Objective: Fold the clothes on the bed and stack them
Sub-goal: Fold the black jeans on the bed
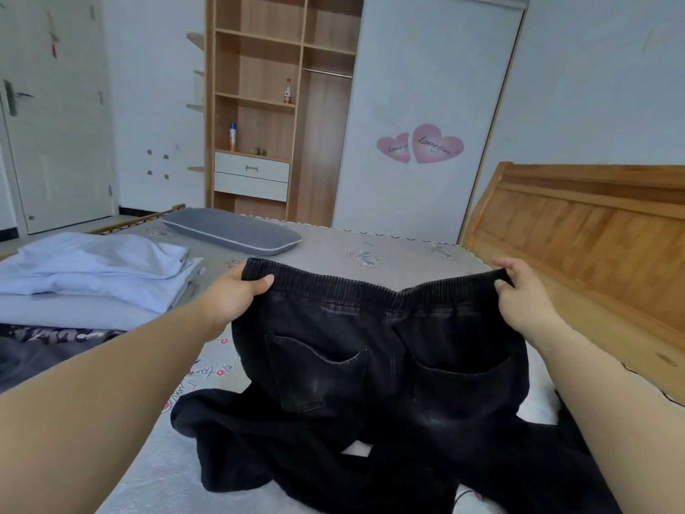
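Black trousers held up by the waistband

My left hand (237, 291) and right hand (519, 291) pinch the black trousers (378, 365) over the bed (370, 250); legs lie bunched below, so folding now may trap creases.

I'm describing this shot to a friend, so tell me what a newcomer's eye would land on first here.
First, the black jeans in the middle foreground, held up by the elastic waistband between the left hand and right hand, back pockets facing the camera, legs rumpled on the bed. Next, the folded stack of light blue clothes at left, and the pink heart stickers on the wardrobe door behind.
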